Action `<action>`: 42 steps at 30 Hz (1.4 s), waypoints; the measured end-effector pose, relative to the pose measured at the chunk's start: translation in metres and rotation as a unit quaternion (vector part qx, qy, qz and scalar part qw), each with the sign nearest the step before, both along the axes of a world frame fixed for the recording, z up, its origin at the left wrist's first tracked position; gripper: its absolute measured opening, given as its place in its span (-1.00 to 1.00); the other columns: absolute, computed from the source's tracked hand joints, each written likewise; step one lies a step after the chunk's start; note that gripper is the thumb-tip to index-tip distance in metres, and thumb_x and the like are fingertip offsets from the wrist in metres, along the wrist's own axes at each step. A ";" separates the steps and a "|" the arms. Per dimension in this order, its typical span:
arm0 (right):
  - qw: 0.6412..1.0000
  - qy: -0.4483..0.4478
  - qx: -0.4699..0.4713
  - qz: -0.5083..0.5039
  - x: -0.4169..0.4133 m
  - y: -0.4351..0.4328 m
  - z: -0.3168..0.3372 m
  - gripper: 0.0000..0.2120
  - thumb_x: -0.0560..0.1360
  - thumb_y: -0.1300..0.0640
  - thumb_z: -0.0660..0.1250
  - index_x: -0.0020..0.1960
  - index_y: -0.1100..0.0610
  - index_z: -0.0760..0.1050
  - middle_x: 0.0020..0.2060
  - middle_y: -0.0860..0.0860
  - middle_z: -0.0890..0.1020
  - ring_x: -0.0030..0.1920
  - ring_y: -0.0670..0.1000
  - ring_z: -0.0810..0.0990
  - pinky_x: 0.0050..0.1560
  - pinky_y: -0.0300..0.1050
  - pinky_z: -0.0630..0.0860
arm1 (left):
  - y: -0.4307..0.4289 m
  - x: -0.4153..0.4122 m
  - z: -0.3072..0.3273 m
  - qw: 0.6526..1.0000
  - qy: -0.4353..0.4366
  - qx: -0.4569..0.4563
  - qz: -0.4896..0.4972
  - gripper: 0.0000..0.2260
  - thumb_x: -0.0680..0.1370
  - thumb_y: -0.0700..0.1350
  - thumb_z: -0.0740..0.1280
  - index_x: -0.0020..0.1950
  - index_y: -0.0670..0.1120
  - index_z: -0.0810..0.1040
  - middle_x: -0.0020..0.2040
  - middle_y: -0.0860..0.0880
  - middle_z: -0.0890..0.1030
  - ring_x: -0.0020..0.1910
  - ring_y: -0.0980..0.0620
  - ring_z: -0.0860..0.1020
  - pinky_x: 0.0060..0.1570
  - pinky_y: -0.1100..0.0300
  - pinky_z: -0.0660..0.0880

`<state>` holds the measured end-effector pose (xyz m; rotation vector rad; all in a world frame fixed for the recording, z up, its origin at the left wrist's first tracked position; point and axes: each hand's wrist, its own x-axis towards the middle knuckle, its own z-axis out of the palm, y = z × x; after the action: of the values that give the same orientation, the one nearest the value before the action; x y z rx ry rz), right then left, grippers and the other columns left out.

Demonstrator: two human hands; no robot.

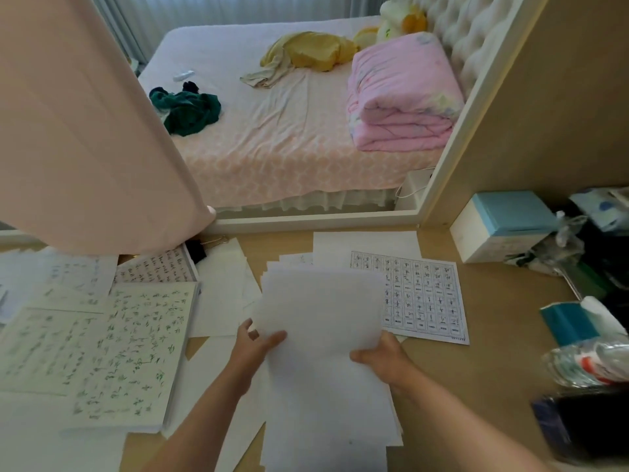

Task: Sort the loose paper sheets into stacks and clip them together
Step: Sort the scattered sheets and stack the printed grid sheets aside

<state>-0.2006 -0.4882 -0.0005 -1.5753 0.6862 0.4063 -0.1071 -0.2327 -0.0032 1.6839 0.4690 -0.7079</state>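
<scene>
Blank paper stack [323, 335] between both hands, left hand [253, 349] and right hand [384, 359] gripping its sides

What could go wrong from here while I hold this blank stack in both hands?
1. The blank stack is fanned at its top edges, and the left grip and right grip pinch only its sides: sheets may slide out.
2. The binder clip lies far back by the curtain; reaching it frees one grip, so the stack may sag.
3. Set down carelessly, it could cover the printed grid sheet and mix piles.
</scene>
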 end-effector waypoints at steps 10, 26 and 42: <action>0.984 -0.125 -0.100 -0.082 0.052 0.047 0.075 -0.59 0.42 0.28 0.50 0.18 0.04 0.44 -0.04 -0.14 0.59 -0.04 -0.11 0.57 0.03 -0.27 0.44 | -0.004 0.028 0.085 0.970 -0.234 -0.059 0.016 -0.70 0.56 -0.19 0.40 0.22 0.11 0.51 0.10 0.04 0.65 0.00 0.01 0.65 -0.05 0.02 0.63; 0.966 -0.202 -0.111 -0.118 0.058 0.081 0.091 -0.34 0.30 0.15 0.62 0.32 0.02 0.42 0.12 -0.03 0.62 0.14 0.01 0.61 0.17 0.10 0.60 | 0.025 0.034 0.129 0.905 -0.412 -0.091 0.051 -0.53 0.30 0.16 0.51 0.15 0.21 0.44 0.07 0.15 0.59 0.05 0.10 0.61 -0.02 0.10 0.60; 0.976 -0.190 -0.077 -0.073 0.059 0.071 0.081 -0.58 0.41 0.31 0.51 0.03 -0.11 0.45 -0.01 -0.05 0.61 0.07 0.05 0.60 -0.09 -0.17 0.59 | 0.013 0.042 0.154 0.884 -0.448 -0.068 0.111 -0.74 0.53 -0.25 0.40 0.15 0.04 0.56 0.05 0.10 0.64 0.03 0.15 0.59 -0.01 0.30 0.49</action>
<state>-0.1413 -0.4172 0.0807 -1.6764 0.5392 -0.0619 -0.0647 -0.2199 0.1507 1.5932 -0.0561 0.2388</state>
